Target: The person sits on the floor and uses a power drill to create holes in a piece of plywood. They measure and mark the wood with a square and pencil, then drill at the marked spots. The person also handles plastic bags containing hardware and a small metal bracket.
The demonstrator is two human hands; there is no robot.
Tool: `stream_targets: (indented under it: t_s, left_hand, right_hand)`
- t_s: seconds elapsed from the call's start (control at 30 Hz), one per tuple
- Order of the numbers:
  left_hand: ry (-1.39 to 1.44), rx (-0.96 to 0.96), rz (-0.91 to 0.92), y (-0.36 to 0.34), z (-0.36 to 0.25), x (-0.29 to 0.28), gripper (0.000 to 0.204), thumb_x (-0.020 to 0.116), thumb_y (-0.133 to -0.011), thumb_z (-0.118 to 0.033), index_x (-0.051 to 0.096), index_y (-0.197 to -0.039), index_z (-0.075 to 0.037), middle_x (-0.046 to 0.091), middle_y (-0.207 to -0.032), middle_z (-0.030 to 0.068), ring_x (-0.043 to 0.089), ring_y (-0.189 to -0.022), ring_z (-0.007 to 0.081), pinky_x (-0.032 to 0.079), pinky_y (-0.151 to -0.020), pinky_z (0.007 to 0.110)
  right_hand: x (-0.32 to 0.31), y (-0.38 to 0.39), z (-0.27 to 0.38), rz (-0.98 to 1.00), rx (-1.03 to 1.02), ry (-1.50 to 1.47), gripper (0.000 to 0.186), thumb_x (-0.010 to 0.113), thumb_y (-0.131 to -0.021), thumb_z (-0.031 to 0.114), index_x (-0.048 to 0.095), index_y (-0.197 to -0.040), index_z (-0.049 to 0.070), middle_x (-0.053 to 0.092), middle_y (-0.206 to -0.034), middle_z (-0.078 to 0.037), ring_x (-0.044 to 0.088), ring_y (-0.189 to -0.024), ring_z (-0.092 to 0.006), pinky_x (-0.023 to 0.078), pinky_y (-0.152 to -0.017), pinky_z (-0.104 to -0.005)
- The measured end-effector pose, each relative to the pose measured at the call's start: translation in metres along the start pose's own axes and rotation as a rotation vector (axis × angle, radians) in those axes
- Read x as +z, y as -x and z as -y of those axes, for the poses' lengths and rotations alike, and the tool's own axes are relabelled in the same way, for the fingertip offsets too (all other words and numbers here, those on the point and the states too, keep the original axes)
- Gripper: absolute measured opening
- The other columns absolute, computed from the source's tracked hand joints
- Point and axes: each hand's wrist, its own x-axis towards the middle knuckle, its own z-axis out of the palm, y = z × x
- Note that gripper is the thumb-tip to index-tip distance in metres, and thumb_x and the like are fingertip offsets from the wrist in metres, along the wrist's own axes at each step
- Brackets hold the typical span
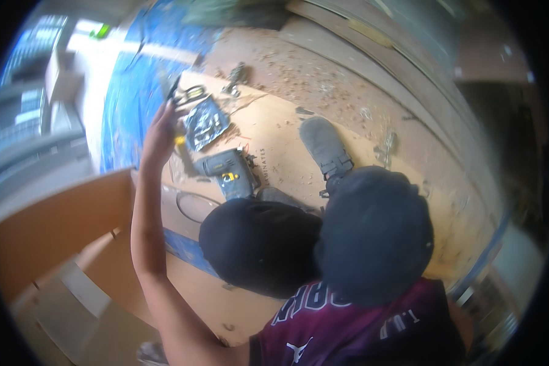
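Observation:
My left arm reaches far forward along the left side. My left hand (160, 135) is closed around a slim dark tool (175, 89), whose kind is too blurred to tell. Just right of the hand lies a shiny plastic bag (207, 123) that seems to hold small hardware. Beyond the bag is a small black-and-yellow looped item (193, 94). Nearer to me a grey power drill (229, 169) with a yellow mark rests on its side on the wooden panel (280, 146). My right hand is out of view.
My bent knees (372, 238) and a sandalled foot (323, 143) are over the panel. Metal hinges (238, 76) lie beyond the bag, others to the right. Wood shavings litter the floor. Blue sheeting (128, 104) spreads at far left; a brown board frame (61, 213) stands at left.

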Motion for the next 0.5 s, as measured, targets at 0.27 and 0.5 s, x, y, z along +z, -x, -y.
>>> stream_targets:
  t_s: [0.27, 0.5]
  left_hand:
    - [0.432, 0.055, -0.062, 0.044, -0.012, 0.000, 0.031, 0.045, -0.118, -0.024, 0.056, -0.138, -0.004, 0.068, -0.133, 0.0158, 0.065, -0.126, 0.0260, 0.058, -0.105, 0.045]
    - [0.129, -0.013, 0.093, -0.007, 0.036, -0.010, 0.045, 0.041, -0.119, -0.026, 0.049, -0.155, -0.001, 0.066, -0.135, 0.0118, 0.065, -0.125, 0.0206, 0.054, -0.113, 0.043]
  right_hand:
    - [0.015, -0.070, 0.137, 0.085, -0.259, 0.227, 0.028, 0.065, -0.100, 0.012, 0.073, -0.126, 0.007, 0.069, -0.104, -0.009, 0.066, -0.087, -0.0177, 0.057, -0.078, -0.0351]
    - [0.257, -0.017, 0.330, 0.682, -0.805, 0.293, 0.027, 0.065, -0.100, 0.013, 0.076, -0.124, 0.007, 0.073, -0.104, -0.010, 0.069, -0.086, -0.0174, 0.057, -0.078, -0.0359]
